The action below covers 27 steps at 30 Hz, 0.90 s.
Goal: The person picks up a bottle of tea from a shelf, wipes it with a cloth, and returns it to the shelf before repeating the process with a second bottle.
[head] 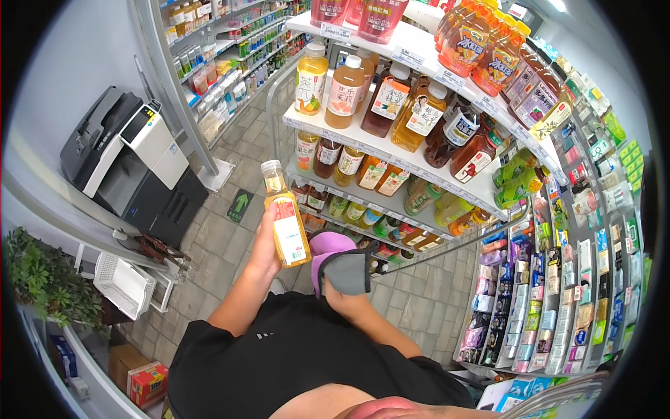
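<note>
My left hand [266, 246] is closed around a plastic bottle of amber drink [286, 225], its white cap up and its label partly facing me. My right hand [340, 293] holds folded purple and grey cloths [345, 269], which hide most of its fingers. Beyond both hands stands a wire-sided display rack with a white shelf [319, 123] of bottled teas. A yellow tea bottle [311, 78] and a peach-coloured drink bottle [344, 91] stand at that shelf's left end. The held bottle is upright, slightly tilted, in front of the rack's lower shelves.
At the left are a photocopier [152, 152], a white plastic basket [125, 283] and a leafy plant [47, 283]. Curved-looking shelves of packaged goods [539, 304] line the right. Cardboard boxes [125, 364] sit at the lower left. Grey floor tiles [209, 251] show between the copier and rack.
</note>
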{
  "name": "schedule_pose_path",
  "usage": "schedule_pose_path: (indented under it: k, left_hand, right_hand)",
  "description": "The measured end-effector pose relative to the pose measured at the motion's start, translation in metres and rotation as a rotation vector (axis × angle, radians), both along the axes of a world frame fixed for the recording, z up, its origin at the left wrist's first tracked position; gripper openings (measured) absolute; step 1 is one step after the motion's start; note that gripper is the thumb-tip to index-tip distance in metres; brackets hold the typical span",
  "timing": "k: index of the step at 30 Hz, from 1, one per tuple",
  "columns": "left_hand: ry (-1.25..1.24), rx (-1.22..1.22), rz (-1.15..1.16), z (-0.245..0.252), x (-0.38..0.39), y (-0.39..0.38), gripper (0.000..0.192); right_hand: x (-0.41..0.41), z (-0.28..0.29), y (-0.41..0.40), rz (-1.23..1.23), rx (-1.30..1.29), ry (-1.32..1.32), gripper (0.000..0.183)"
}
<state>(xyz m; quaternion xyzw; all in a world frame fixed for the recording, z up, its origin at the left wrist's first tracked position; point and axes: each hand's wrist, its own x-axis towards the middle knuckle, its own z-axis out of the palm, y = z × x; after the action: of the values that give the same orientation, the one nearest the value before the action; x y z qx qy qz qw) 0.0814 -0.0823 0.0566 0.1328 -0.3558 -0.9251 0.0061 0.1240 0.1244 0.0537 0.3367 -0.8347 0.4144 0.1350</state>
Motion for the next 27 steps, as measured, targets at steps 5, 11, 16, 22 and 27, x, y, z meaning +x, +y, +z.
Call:
schedule_pose_path:
  k: [5,11,16,22,27]
  left_hand:
    - [-0.015,-0.051,0.074,0.018,-0.007,0.007,0.045]
    - [-0.084,0.121,-0.082,0.014,0.002,0.021,0.047]
    - [0.092,-0.472,-0.12,0.009,0.021,0.041,0.047]
    - [0.24,-0.476,-0.159,0.013,0.025,0.053,0.047]
    - [0.169,-0.375,-0.038,0.036,0.002,0.033,0.038]
  right_hand:
    - [0.005,0.016,-0.023,0.3,-0.345,-0.497,0.03]
    - [-0.004,-0.014,-0.03,0.38,-0.162,-0.187,0.017]
    - [-0.034,0.029,-0.025,0.267,-0.202,-0.342,0.013]
    - [-0.047,0.025,-0.01,0.158,-0.395,-0.457,0.026]
    - [-0.017,-0.005,-0.019,0.338,-0.197,-0.191,0.024]
